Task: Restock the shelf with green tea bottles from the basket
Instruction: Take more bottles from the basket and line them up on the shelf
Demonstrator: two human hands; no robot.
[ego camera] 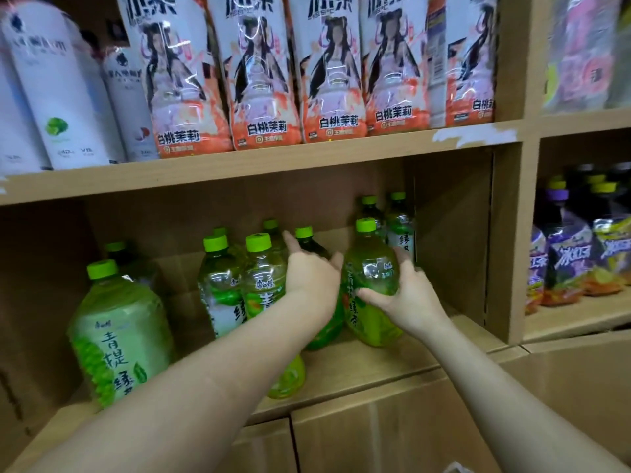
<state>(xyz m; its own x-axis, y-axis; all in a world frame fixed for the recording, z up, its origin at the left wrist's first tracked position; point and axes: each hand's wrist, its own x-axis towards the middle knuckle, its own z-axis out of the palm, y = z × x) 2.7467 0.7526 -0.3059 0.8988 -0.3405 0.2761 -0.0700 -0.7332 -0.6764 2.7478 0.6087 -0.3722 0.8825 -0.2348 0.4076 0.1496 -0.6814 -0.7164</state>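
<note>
- My right hand (392,297) grips a green tea bottle (372,278) round its shoulder: the thumb lies across the front and the fingers curl round the far side. The bottle stands tilted a little on the lower shelf (358,367), at about 3 o'clock from the middle of my view.
- My left hand (309,276) sits just at 9 o'clock of that bottle, laid over a second bottle (324,332) with a green cap. The forefinger is stretched out towards 11 o'clock and the thumb spread towards 2 o'clock. I cannot tell whether the other fingers curl round it.
- At 9 o'clock of my left hand, two more green tea bottles (239,285) stand touching each other.
- At 8 o'clock of my view stands a large green tea bottle (117,329), near the shelf's front edge.
- Back at 1 o'clock of the gripped bottle, a pair of bottles (399,227) stands by the side wall.
- At 12 o'clock, on the upper shelf (239,165), stands a row of peach-labelled bottles (266,80), with white bottles (58,90) at 10 o'clock.
- Purple-labelled bottles (566,254) fill the neighbouring compartment at 3 o'clock.
</note>
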